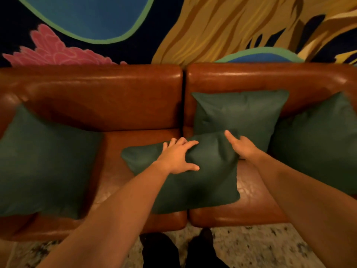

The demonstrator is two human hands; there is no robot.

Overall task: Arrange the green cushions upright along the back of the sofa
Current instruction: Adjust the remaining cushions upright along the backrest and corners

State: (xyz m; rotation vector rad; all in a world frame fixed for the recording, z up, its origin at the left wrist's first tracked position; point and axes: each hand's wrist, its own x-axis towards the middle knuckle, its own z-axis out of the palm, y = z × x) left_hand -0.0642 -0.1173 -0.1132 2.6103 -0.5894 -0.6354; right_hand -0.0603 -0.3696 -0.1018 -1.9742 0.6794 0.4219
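Observation:
Several green cushions are on a brown leather sofa (108, 97). One cushion (204, 182) lies flat on the seat in the middle, over the gap between the seat pads. My left hand (178, 157) grips its far edge, fingers curled over the fabric. My right hand (242, 146) holds its far right corner, forefinger stretched out. Behind it another cushion (239, 115) stands upright against the right backrest. A third cushion (320, 144) leans in the right corner. A fourth cushion (42, 167) leans at the left arm.
A painted wall (173, 26) with blue, pink and yellow shapes rises behind the sofa. Speckled floor (251, 248) runs along the sofa's front, with my dark shoes (177, 250) on it. The left backrest has bare leather beside the left cushion.

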